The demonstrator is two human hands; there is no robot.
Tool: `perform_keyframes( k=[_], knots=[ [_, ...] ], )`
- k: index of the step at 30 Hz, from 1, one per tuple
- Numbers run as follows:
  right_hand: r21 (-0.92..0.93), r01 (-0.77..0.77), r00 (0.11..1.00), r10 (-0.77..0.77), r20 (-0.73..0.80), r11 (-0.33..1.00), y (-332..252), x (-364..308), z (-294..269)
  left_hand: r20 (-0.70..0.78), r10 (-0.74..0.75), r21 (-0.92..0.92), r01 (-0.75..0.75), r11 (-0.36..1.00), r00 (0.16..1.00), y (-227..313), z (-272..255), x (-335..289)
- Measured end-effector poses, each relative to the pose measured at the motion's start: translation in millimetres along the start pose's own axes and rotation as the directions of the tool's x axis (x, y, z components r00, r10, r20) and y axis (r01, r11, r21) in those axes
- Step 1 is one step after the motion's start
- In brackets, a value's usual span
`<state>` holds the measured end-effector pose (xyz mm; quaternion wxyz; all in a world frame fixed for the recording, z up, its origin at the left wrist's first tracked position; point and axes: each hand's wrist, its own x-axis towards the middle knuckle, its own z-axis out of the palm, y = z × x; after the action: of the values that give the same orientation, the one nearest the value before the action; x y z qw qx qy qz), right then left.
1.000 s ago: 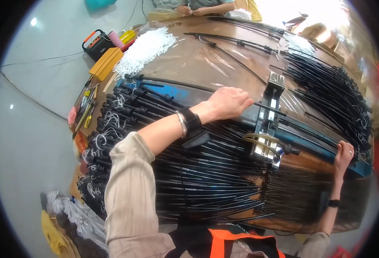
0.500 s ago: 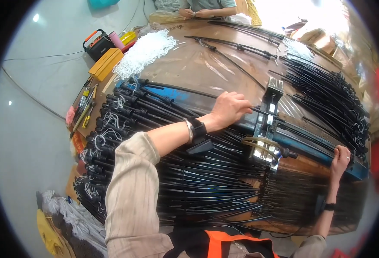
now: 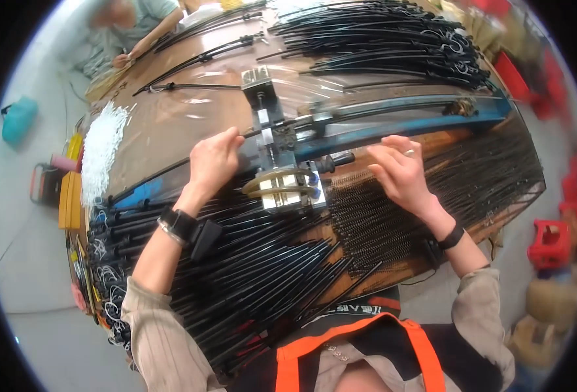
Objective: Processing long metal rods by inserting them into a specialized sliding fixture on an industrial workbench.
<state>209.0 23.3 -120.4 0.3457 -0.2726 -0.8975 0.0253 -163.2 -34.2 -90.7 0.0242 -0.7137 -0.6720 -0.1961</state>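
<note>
My left hand is closed on a thin black rod, just left of a metal clamping fixture. The rod runs from the left pile toward the fixture; the grasped stretch is hidden by my fingers. Loosely curled, with thumb and fingers apart, my right hand hovers right of the fixture's black handle and appears to hold nothing. A blue metal rail stretches right from the fixture. Pale hoses loop over the fixture's near end.
Black rods with thick ends pile up at near left. Long dark coiled strands cover the near right. More black rods lie at the far side. White small tubes are heaped at left. Another person's hand is at far left.
The view has swung to the right. My right hand has come from the rail's far right end back toward the fixture and opened. My left hand stays at the rod beside the fixture.
</note>
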Motion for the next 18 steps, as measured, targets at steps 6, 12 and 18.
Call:
perform_keyframes(
  k=[6,12,18],
  knots=[
    [0.174,-0.017,1.000,0.014,0.021,0.985,-13.5,8.6,24.1,0.023,-0.014,-0.004,0.014,1.000,1.000,2.9,-1.0,-4.4],
    [0.455,-0.125,0.990,0.079,0.117,0.882,-4.9,15.0,41.4,-0.063,0.083,0.075,-0.078,0.994,0.995,-2.2,7.5,-1.5],
    [0.278,-0.041,0.974,-0.024,0.225,0.960,11.2,12.2,25.0,-0.129,0.333,0.199,-0.305,0.931,0.934,-46.0,12.4,0.7]
  ],
)
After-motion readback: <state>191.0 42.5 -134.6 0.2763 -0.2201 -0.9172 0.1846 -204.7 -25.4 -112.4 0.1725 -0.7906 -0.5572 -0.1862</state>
